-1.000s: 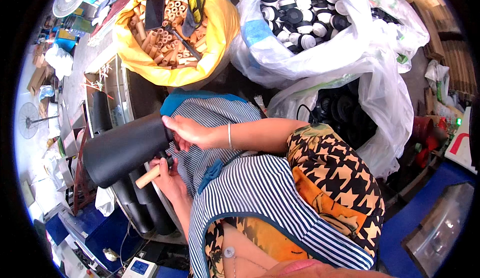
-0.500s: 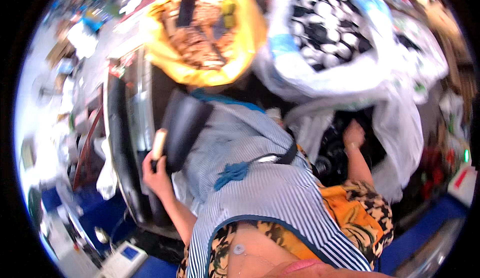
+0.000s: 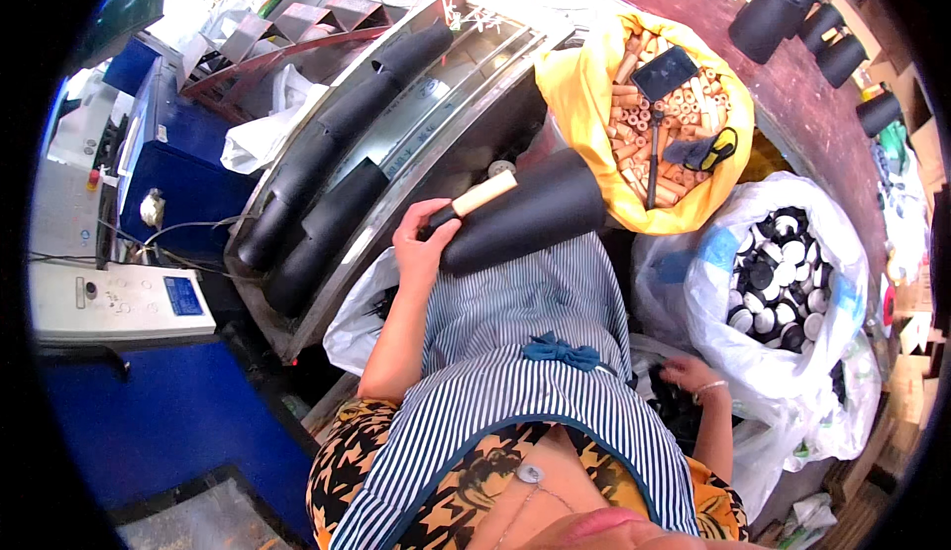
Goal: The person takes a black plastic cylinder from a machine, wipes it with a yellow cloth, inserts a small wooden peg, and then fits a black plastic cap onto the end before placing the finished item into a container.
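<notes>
My left hand [image 3: 426, 238] is closed on the black end of a pale wooden handle [image 3: 485, 194], which lies along a black tapered cylinder [image 3: 530, 213]. The cylinder is held slanting over my lap, its wider end to the right. Down at my right side, my right hand [image 3: 693, 377] reaches into a white bag [image 3: 763, 451] of black parts [image 3: 676, 413]. Its fingers point in among the parts and their tips are hidden, so whether it grips anything cannot be told.
A yellow bag [image 3: 565, 99] of short wooden tubes, with a phone on top, stands ahead. Right of it is a white bag [image 3: 713, 302] of black and white round caps. Black cylinders [image 3: 332, 238] fill a metal-framed trough at left. More black vessels [image 3: 773, 17] stand far right.
My view has swung left, so the bags appear further right and the trough shows more fully. The cylinder in my left hand now slants nearer to level. My right hand stays at the bag.
</notes>
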Available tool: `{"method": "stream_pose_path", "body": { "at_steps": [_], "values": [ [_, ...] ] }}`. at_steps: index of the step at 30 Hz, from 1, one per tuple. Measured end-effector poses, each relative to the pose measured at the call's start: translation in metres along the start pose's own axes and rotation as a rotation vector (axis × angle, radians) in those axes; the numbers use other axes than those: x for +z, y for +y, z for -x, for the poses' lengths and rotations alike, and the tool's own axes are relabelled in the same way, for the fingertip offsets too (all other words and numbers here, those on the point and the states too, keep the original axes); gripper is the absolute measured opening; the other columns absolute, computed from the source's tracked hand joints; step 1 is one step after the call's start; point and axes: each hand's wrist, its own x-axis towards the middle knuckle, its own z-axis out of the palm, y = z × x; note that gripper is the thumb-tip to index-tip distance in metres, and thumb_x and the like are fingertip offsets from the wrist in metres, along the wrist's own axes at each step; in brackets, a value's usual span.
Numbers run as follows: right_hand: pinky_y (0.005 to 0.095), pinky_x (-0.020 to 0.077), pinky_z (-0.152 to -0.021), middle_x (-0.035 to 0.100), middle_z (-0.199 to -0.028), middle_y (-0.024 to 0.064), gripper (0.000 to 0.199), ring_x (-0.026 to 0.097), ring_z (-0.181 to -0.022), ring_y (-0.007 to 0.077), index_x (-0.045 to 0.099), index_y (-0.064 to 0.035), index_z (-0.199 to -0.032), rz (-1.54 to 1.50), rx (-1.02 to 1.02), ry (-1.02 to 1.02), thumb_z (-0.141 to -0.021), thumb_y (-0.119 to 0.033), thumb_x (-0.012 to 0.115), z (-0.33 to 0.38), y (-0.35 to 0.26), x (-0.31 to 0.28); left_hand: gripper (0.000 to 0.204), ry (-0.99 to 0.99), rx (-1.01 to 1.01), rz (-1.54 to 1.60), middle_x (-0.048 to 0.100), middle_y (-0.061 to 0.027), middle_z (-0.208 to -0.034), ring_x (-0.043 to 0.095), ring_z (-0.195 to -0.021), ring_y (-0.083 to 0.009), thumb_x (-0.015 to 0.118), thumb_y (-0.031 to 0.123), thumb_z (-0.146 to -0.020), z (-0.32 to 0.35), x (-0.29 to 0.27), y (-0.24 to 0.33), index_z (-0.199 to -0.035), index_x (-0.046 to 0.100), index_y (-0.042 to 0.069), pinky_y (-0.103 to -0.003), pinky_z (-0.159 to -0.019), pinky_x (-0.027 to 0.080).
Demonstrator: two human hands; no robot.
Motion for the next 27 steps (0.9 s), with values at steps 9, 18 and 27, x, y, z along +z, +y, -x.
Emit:
{"method": "stream_pose_path", "body": {
  "at_steps": [9,18,27],
  "values": [
    [0.0351,0.0317,-0.108,0.054,-0.13,0.0174,0.046,0.048,-0.124,0.0282,0.05,0.0074,-0.133,-0.182,-1.066,0.773,-0.095,-0.016,0.042,-0.031,-0.332,-0.026,0.032,0.138,0.036,0.316,0.068,-0.0127,-0.093,0.067,-0.086,-0.0229,0.07,0.017,-0.085,0.01,-0.043,0.026,-0.108,0.059,-0.002,-0.033,-0.083,0.052],
    [0.0391,0.0347,-0.103,0.057,-0.122,0.0207,0.062,0.049,-0.116,0.0311,0.051,0.0123,-0.129,-0.308,-1.317,0.85,-0.1,-0.039,0.034,-0.033,-0.353,-0.003,0.049,0.086,0.01,0.404,0.068,-0.0124,-0.09,0.066,-0.085,-0.0213,0.077,0.035,-0.081,-0.007,-0.063,0.045,-0.107,0.059,-0.001,-0.033,-0.081,0.053],
    [0.0475,0.0466,-0.074,0.057,-0.089,0.0163,0.059,0.053,-0.078,0.029,0.059,0.0055,-0.104,-0.055,-1.812,0.907,-0.096,-0.049,0.038,-0.021,-0.353,-0.025,0.027,-0.278,-0.655,0.753,0.067,-0.0106,-0.09,0.067,-0.082,-0.0196,0.064,0.021,-0.093,-0.06,-0.044,0.055,-0.112,0.057,0.004,-0.032,-0.071,0.058]
  ]
}}
